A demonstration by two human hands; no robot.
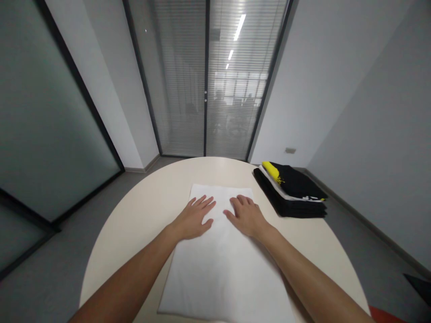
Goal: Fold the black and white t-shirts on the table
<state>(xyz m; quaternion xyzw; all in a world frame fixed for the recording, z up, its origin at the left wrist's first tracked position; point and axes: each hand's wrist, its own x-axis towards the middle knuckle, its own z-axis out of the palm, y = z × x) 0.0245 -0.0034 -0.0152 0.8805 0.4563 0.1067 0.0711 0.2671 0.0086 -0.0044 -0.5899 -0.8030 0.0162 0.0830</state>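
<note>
A white cloth (222, 273), folded into a long flat panel, lies on the round table with its narrow end away from me. My left hand (195, 220) rests palm down on its left edge near the far end, fingers spread. On the right side of the same cloth lies my right hand (245, 215), also palm down, its fingers slightly bent and thumb apart. Neither hand grips anything. Faint creases run along the cloth's near part.
A stack of folded dark clothes (291, 190), with white and yellow parts showing, sits at the table's right rim. The pale round table (134, 229) stands before a glass partition with blinds (182, 89). Something red (384, 315) shows at lower right.
</note>
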